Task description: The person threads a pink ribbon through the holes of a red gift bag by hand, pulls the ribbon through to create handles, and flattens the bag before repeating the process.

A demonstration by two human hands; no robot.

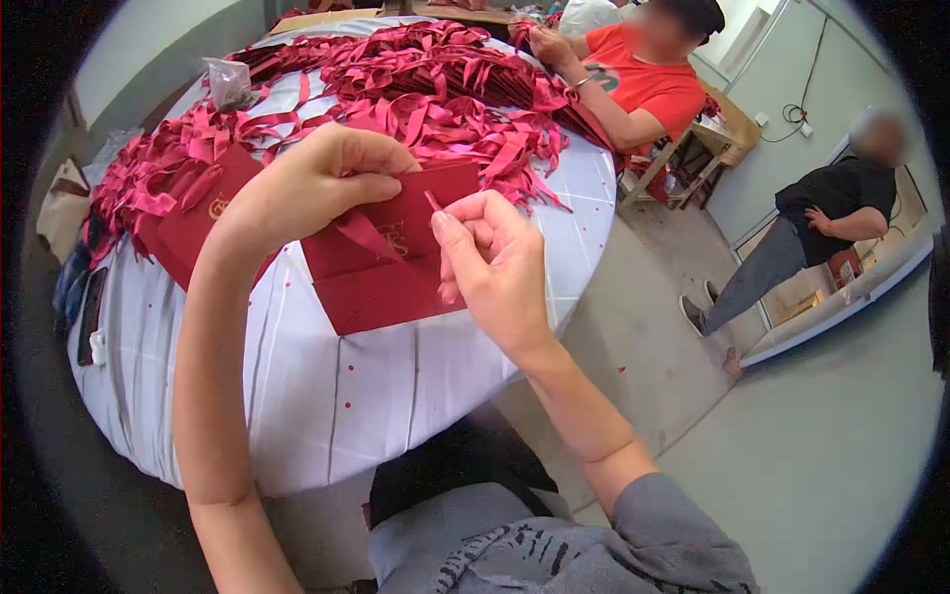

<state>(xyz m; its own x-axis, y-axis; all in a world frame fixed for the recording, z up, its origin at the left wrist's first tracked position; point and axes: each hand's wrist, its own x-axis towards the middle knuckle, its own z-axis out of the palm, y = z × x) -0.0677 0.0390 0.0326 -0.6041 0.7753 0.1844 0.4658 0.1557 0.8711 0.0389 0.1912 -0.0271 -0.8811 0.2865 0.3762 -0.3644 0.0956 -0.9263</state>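
A flat, dark red paper gift bag point(366, 297) with a gold emblem is held up over the table's near part. My left hand point(327, 183) curls over its upper edge, thumb on the front and fingers partly hidden behind. A red ribbon point(371, 238) hangs across the bag's front below that thumb. At the bag's right side, my right hand point(490, 262) pinches a narrow ribbon end point(431, 201) between thumb and forefinger. Another dark red bag point(198, 223) with gold print lies to the left, partly covered by my left forearm.
Stacked red bags with loose ribbons point(426, 74) spread over the white-clothed round table point(376, 396). A clear plastic bag point(229, 84) stands among them. Across the table a person in a red shirt point(643, 84) handles ribbon. Another person in black point(836, 203) stands at right.
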